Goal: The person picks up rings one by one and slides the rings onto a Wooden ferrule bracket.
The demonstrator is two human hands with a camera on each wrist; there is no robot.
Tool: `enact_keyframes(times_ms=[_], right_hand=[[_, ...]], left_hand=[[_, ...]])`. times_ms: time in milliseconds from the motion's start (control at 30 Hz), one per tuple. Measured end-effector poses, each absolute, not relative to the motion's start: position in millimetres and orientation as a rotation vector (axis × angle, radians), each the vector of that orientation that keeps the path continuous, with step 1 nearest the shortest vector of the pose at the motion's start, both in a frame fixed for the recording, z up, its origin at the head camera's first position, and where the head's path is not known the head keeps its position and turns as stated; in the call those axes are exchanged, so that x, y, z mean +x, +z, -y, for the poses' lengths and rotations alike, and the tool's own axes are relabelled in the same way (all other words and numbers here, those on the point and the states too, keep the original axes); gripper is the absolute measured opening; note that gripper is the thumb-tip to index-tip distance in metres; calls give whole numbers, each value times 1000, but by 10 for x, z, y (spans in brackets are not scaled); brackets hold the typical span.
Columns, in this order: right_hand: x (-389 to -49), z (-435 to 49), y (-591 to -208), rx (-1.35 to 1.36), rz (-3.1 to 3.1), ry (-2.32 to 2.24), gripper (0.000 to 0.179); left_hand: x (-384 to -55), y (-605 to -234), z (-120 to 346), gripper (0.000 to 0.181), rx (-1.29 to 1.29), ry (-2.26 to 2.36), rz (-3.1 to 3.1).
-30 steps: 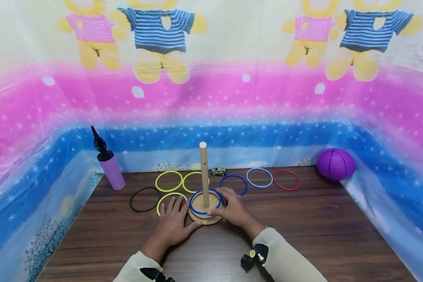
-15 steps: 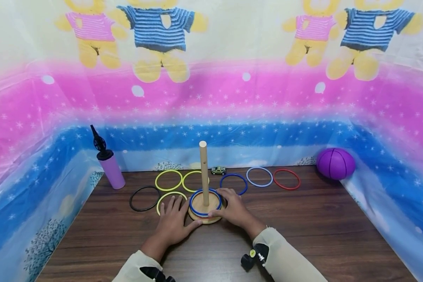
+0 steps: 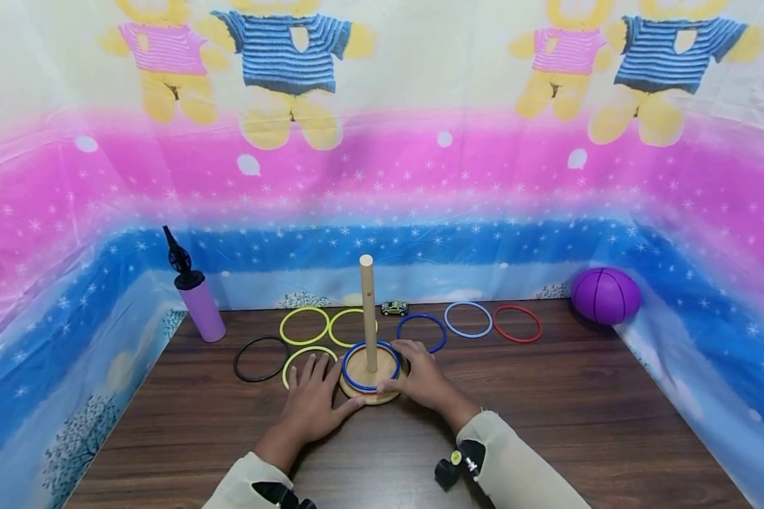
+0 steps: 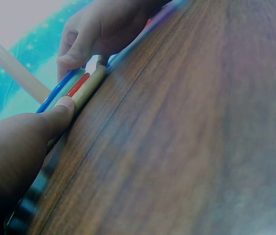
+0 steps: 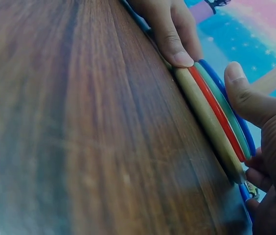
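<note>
A wooden peg (image 3: 368, 311) stands upright on a round wooden base (image 3: 359, 359) in the head view. Stacked around it lie a blue ring (image 5: 247, 129) on top, a light blue-green ring (image 5: 221, 103) below and a red ring (image 5: 215, 111) lowest. My left hand (image 3: 315, 403) lies at the base's left side, thumb touching its edge, the other fingers spread over a yellow ring (image 3: 286, 367). With thumb and fingers, my right hand (image 3: 426, 378) holds the blue ring at the right of the stack; its far fingers are partly hidden.
Behind lie two yellow rings (image 3: 282, 336), another blue ring (image 3: 446, 338), a light blue ring (image 3: 468, 304) and a red ring (image 3: 517, 307). A black ring (image 3: 237, 367), a purple pump (image 3: 201, 311), a toy car (image 3: 395, 308) and a purple ball (image 3: 606, 295) also stand about the table (image 3: 586, 410).
The top blue ring has settled lower onto the stack, covering more of the light blue ring beneath it. Both hands have stayed almost in place.
</note>
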State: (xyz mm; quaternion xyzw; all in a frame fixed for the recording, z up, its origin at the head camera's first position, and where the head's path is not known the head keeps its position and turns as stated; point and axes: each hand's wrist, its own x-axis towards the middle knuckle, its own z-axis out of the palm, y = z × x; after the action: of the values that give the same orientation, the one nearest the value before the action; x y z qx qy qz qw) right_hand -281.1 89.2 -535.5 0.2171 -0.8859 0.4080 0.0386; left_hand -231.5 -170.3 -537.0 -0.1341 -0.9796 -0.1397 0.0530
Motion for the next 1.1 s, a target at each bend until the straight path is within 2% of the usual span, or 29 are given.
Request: enact_keyframes(times_ms=[700,1100], right_hand=[[-2823,-1051,-5296,649,2518,1329,73],[-2884,-1193,-5294,529,2467,1340,68]], left_hand=[[-2287,-5353,1697,93,-398,-448,2980],[-2297,-5353,1692,96,-384,-463,2981]])
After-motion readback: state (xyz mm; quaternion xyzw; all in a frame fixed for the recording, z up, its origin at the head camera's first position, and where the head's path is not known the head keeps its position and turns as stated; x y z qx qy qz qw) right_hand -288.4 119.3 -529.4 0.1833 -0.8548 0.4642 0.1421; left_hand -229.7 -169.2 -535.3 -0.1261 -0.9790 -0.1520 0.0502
